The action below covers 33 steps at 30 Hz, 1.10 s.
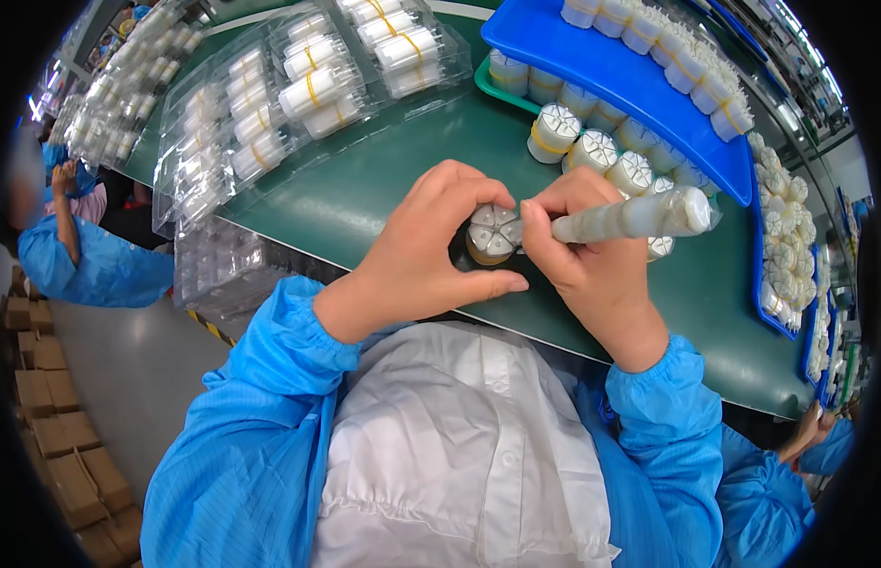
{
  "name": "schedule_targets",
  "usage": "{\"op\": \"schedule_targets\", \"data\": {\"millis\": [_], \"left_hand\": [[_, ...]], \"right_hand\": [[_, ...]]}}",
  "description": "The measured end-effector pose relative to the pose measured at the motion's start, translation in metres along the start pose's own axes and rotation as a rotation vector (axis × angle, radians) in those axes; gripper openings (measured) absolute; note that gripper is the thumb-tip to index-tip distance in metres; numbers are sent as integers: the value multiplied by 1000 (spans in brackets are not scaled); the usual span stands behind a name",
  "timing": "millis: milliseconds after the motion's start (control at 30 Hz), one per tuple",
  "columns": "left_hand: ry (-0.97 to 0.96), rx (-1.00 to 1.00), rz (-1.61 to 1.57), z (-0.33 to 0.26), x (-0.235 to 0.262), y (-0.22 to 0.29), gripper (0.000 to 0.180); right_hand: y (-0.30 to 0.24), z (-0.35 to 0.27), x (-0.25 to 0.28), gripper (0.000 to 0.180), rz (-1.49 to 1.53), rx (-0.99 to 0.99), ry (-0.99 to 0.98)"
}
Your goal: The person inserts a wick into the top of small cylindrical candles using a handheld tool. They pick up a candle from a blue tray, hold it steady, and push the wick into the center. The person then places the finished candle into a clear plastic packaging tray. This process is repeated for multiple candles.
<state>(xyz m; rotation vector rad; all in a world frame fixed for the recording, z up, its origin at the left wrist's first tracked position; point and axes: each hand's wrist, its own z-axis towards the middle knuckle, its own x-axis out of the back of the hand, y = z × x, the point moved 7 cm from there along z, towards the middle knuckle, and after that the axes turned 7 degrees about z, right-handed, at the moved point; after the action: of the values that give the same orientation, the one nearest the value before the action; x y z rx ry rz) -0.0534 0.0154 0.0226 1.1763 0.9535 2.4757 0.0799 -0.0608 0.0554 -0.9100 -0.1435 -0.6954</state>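
My left hand [431, 248] curls around a small round bundle of white wedge-shaped pieces [490, 233], held just above the green table [383, 180]. My right hand [592, 260] grips a pale, translucent tube-shaped tool [639, 216] whose tip touches the top of the bundle. Several more banded round bundles [592, 147] stand on the table just beyond my hands.
A blue tray [592, 57] filled with white bundles lies at the back right, over a green tray [492, 87]. Clear plastic blister packs [298, 85] with banded white pieces cover the back left. People in blue coats sit at left [90, 265] and lower right [819, 435]. Cardboard boxes [62, 435] sit on the floor.
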Motion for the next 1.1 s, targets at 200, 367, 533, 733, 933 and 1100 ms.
{"op": "schedule_targets", "data": {"millis": [200,367,533,733,933,1100], "left_hand": [[19,82,-75,-4,-1,-5,58],[-29,75,-204,-7,-5,-7,61],[-33,87,24,-5,-2,-5,62],[49,69,-129,-8,-3,-8,63],[-8,64,-189,-10,-5,-9,66],[-30,71,61,-4,1,-1,66]], "right_hand": [[1,2,6,13,45,-74,12],[2,2,6,14,23,-126,-16],[5,-1,-2,13,76,-137,-29],[-1,0,7,14,82,-44,25],[2,0,2,14,69,-111,-22],[-1,0,-2,14,64,-40,-30]]}}
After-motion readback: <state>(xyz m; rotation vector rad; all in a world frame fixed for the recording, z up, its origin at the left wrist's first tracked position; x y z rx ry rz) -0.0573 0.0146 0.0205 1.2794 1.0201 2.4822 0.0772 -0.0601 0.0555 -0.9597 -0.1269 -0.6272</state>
